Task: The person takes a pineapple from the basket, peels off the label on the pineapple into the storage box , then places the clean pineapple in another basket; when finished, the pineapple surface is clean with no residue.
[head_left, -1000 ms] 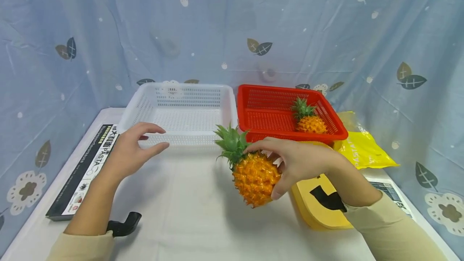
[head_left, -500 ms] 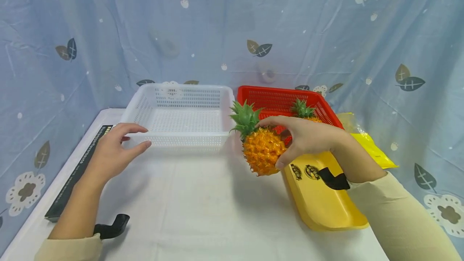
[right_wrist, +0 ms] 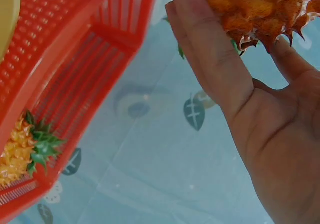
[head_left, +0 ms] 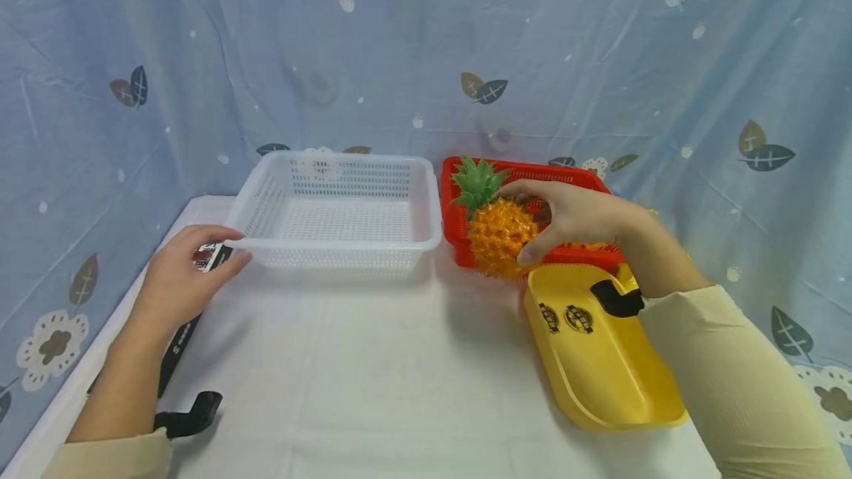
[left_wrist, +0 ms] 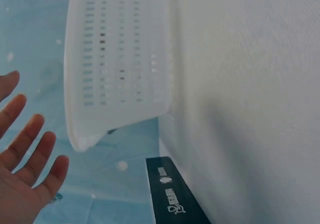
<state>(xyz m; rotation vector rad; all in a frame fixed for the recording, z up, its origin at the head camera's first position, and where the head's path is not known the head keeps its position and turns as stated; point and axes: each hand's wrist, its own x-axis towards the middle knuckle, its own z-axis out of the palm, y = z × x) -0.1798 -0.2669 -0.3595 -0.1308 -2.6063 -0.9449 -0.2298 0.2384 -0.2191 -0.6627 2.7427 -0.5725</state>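
Note:
My right hand (head_left: pixel 575 216) grips an orange pineapple (head_left: pixel 502 235) with a green leafy crown, its fingers over the top side and the thumb low on the body. The fruit is held up in front of the red basket (head_left: pixel 459 239) and hides part of it. In the right wrist view a second pineapple (right_wrist: pixel 17 151) lies inside that basket. My left hand (head_left: pixel 180 272) holds nothing; its fingers and thumb are spread apart near the front left corner of the white basket (head_left: pixel 333 246). The left wrist view has the loose fingers beside the basket's wall (left_wrist: pixel 117 48).
A yellow tray (head_left: pixel 609 361) stands in front of the red basket, under my right forearm. Beneath my left arm lies a dark box (head_left: pixel 176 350), mostly covered. Yellow packaging behind the right arm is largely hidden. A blue patterned curtain (head_left: pixel 399 43) hangs behind the baskets.
My right hand has carried the pineapple up, away from me and a little right, to the red basket's front. My left hand has drifted left, still holding nothing.

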